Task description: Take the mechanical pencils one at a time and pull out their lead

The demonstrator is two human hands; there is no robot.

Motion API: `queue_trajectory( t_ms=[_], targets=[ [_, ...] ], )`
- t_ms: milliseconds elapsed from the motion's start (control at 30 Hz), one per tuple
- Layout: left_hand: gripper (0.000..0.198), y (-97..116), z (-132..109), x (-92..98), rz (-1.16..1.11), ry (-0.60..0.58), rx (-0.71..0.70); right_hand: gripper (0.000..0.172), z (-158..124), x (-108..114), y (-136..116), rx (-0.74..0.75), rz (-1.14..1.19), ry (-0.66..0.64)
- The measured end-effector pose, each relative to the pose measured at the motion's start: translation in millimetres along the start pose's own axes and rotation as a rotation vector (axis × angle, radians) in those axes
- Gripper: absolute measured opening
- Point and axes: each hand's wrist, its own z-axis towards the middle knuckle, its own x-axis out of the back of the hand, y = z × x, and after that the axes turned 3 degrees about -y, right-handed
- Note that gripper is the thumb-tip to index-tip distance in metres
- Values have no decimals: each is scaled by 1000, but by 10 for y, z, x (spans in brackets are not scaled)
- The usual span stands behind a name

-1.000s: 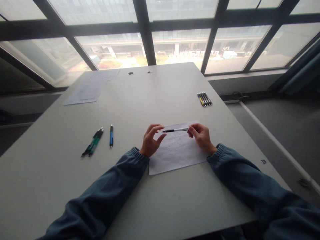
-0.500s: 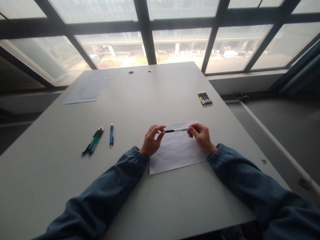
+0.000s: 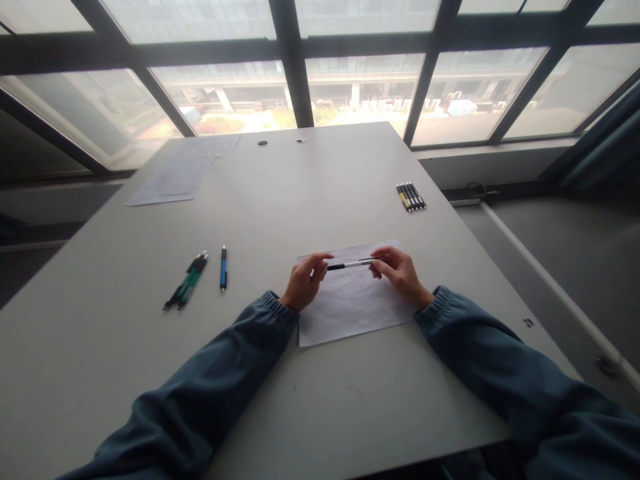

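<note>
A white pen [image 3: 356,264] with a black grip lies crosswise between my two hands, raised over a sheet of paper [image 3: 357,310]. My left hand [image 3: 304,281] has its thumb and a finger closed at the pen's black tip end, with the index finger stretched out above. At the white end with the clip, my right hand [image 3: 399,272] pinches the pen between thumb and fingers. Faint marks show on the paper, which lies on the table beneath both hands.
Left of my hands lie a blue pen [image 3: 223,269] and some green-and-black pens [image 3: 186,280]. A row of several black pens [image 3: 411,197], one with yellow, sits at the right. Papers [image 3: 173,175] lie at the far left of the white table [image 3: 280,200], by the windows.
The pen has turned slightly in my fingers, its clip now on the far side. My right fingers have shifted along it to the left, and my left fingertips sit slightly lower.
</note>
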Motion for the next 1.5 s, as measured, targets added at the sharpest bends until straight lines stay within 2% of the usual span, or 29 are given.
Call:
queue_trajectory(
  t_ms=[100,267,400,533,733,933,1133,1267,1367,1500],
  targets=[
    [25,10,6,6,-6,-1,-3,32,8,2,1,0,-26,20],
    [22,33,24,9,-2,-9,17,30,26,9,6,42,-61,126],
    [16,11,49,-10,20,29,-49,26,25,25,7,83,-68,194],
    [8,-11,69,-21,44,10,-127,24,24,32,18,98,-75,220],
    [6,-35,65,-14,90,36,-125,22,51,71,18,123,-75,243],
    [7,-63,55,-2,130,116,-71,16,115,201,-7,144,-50,345],
    [9,-66,57,11,153,141,-10,9,233,433,24,173,43,492],
    [12,-60,54,14,162,143,20,9,282,537,60,141,134,608],
    [15,-53,51,12,161,116,0,14,278,519,68,88,73,571],
    [15,-61,52,-1,153,72,-35,26,243,427,83,64,-129,397]
  ],
)
